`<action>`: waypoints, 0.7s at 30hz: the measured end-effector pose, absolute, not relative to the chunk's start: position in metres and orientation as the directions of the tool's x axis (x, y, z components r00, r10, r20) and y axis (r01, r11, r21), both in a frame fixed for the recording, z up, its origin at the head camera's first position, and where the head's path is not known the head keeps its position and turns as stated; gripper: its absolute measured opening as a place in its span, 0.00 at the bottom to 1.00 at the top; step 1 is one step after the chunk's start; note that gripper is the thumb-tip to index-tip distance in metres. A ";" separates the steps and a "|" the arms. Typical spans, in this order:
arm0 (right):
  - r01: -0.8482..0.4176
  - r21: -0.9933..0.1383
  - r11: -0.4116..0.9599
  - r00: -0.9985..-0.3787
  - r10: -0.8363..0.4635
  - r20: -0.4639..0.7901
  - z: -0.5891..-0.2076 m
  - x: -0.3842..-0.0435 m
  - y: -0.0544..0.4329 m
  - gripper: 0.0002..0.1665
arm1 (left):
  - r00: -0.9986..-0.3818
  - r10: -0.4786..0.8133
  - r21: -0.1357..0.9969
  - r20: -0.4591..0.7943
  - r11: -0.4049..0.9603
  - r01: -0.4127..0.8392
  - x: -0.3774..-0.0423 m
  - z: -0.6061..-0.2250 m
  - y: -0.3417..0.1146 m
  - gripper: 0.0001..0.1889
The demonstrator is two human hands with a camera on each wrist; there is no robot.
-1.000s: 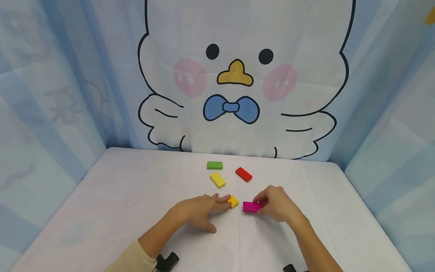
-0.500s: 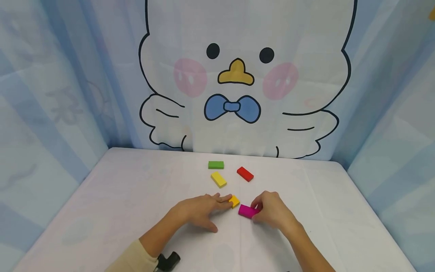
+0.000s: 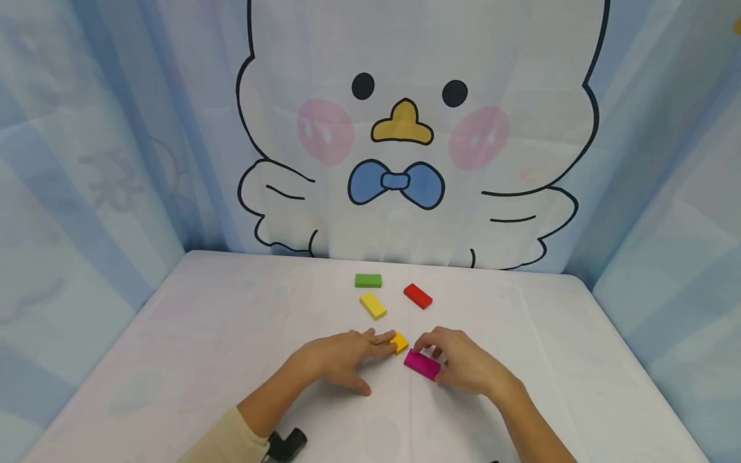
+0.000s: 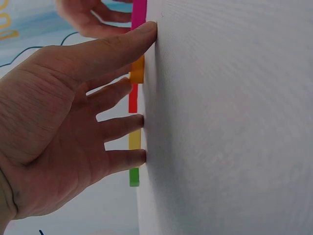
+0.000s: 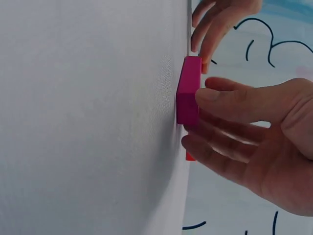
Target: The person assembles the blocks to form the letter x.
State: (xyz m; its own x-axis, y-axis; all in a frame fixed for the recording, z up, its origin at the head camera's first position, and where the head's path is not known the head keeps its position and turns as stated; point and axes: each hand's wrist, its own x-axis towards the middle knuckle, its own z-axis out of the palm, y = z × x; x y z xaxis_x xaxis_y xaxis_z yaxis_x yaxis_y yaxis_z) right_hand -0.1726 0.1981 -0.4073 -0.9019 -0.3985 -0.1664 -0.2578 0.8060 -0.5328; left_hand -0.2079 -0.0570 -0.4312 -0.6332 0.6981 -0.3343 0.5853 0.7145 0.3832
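Observation:
On the white table, a magenta rectangular block (image 3: 422,364) lies slanted. My right hand (image 3: 471,363) holds it between thumb and index finger, with the thumb at its near end in the right wrist view, where the block (image 5: 189,93) shows flat on the cloth. Fingers spread and nearly straight, my left hand (image 3: 345,360) rests on the table. Its fingertips touch an orange-yellow block (image 3: 400,343), which they partly cover. That block's right corner is close to the magenta block's far left end. The orange-yellow block (image 4: 137,71) also shows behind the left thumb in the left wrist view.
Beyond the hands lie a yellow block (image 3: 373,306), a green block (image 3: 368,281) and a red block (image 3: 418,296), set apart from each other. A curtain (image 3: 405,231) with a cartoon bird hangs along the table's back edge. A black wrist device (image 3: 286,445) sits by the left sleeve.
The magenta block has been drawn slightly left and nearer and turned from straight to slanted. My right index finger has shifted left along its far side. The left hand stays in place.

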 end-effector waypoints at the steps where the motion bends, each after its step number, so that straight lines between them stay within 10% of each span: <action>1: -0.283 -0.545 0.789 -0.888 -0.431 -0.163 -0.407 -0.173 0.199 0.26 | -0.632 0.700 0.382 -0.333 0.713 0.588 -0.208 -0.431 -0.057 0.45; 21: -0.334 -0.592 0.734 -0.857 -0.498 -0.135 -0.412 -0.178 0.200 0.23 | -0.622 0.715 0.388 -0.318 0.697 0.603 -0.209 -0.431 -0.059 0.44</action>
